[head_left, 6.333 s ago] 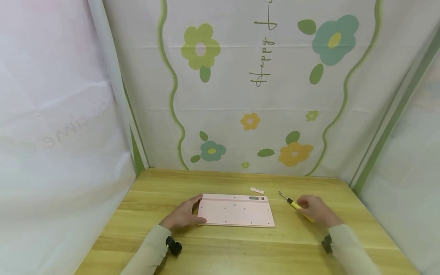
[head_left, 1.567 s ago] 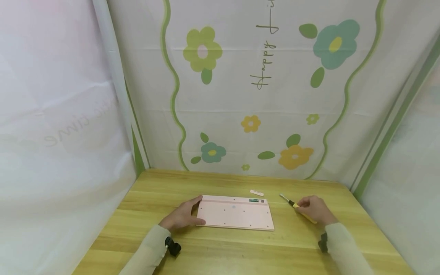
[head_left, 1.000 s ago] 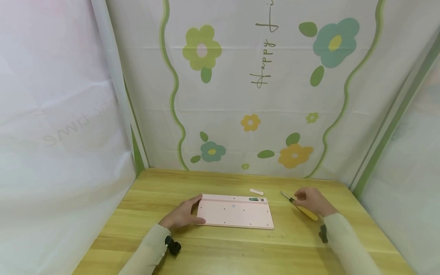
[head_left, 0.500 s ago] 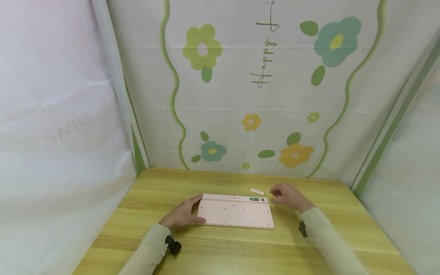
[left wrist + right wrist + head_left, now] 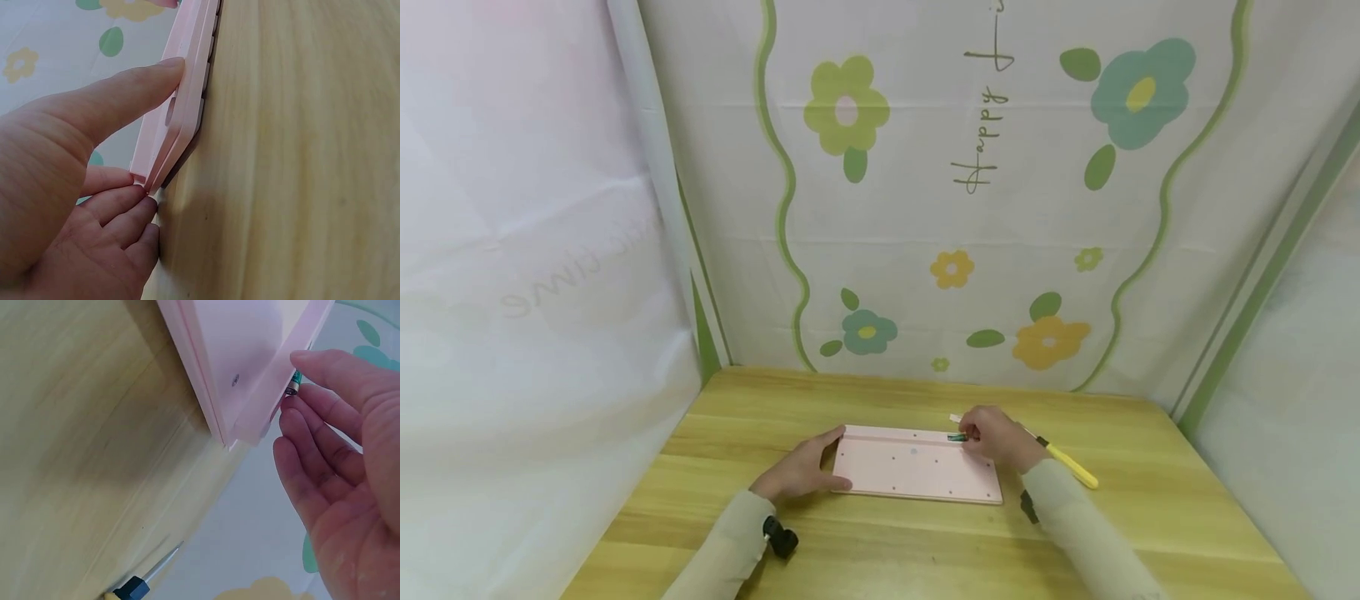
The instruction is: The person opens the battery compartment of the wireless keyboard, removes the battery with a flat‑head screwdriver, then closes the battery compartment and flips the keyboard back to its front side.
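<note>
Now we grip the pink keyboard (image 5: 880,468) by its left end with our left hand (image 5: 800,469), while our right hand (image 5: 1000,437) pinches a green battery (image 5: 956,437) near the keyboard's far-right corner.

Your keyboard (image 5: 917,475) looks like smooth, matt plastic; the battery (image 5: 295,380) has a metal end. At right, the screwdriver (image 5: 1063,457) joins plastic handle (image 5: 1077,469) to shiny metal shaft (image 5: 165,560). Your table (image 5: 865,550) shows smooth wood grain, the far curtain (image 5: 887,208) creased cloth.

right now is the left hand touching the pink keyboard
Touching. The left wrist view shows it: the thumb of the left hand lies against the edge of the pink keyboard, with no gap between.
</note>
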Motion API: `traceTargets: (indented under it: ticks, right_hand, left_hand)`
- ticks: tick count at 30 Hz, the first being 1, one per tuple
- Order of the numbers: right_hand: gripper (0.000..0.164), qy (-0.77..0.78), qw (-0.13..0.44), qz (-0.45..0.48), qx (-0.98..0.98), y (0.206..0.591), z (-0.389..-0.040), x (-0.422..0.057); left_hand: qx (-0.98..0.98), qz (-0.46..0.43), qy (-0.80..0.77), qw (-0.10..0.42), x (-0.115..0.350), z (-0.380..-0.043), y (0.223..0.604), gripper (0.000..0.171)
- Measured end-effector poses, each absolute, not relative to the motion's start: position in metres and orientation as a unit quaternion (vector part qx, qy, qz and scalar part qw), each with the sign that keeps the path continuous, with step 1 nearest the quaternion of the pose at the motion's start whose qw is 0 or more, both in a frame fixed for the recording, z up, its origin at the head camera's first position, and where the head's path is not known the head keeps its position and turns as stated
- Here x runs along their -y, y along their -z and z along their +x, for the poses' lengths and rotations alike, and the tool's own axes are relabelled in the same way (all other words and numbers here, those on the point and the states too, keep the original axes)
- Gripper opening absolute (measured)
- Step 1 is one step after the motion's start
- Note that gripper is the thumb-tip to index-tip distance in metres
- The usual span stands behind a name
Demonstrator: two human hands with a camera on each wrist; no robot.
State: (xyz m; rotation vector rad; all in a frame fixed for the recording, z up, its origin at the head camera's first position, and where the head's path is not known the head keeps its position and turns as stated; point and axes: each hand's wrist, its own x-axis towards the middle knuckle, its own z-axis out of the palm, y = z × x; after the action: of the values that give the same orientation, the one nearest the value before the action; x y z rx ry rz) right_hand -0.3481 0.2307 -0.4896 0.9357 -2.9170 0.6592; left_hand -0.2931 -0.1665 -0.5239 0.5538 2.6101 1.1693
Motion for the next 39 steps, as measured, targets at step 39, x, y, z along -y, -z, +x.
traceTargets:
  ticks: [39]
  right_hand:
    - [0.005,-0.211,-0.058,0.290,0.932,0.464,-0.356,-0.226]
  left_hand:
    - [-0.888,0.189,-0.402,0.115,0.167,-0.291,0.525,0.105]
